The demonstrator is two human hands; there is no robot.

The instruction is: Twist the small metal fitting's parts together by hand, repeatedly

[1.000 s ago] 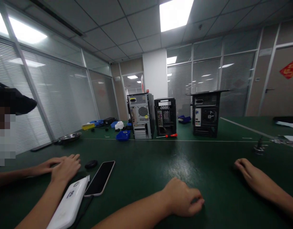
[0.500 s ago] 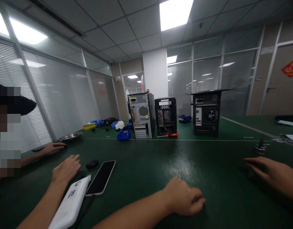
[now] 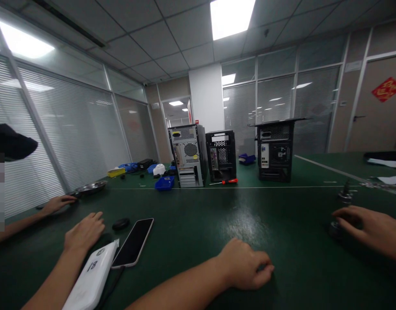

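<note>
My left hand (image 3: 246, 263) rests on the green tabletop in the lower middle, its fingers loosely curled and thumb near the forefinger. I see nothing in it. At the right edge, my right hand (image 3: 370, 228) hovers low with thumb and fingers a little apart. Just under its fingertips is a small dark round metal part (image 3: 335, 230), blurred; whether they touch is unclear. Behind that hand stands a small metal piece with an upright stem (image 3: 345, 196).
A person at the left has one hand (image 3: 85, 232) beside a white power bank (image 3: 93, 273) and another hand (image 3: 59, 204) near a metal bowl (image 3: 91, 188). A phone (image 3: 135, 242) lies nearby. Computer cases (image 3: 187, 157) and a red screwdriver (image 3: 228, 181) sit farther back.
The view has turned slightly right. My right hand has shifted a little right relative to the table, uncovering more of the dark round part. My left hand stays in place.
</note>
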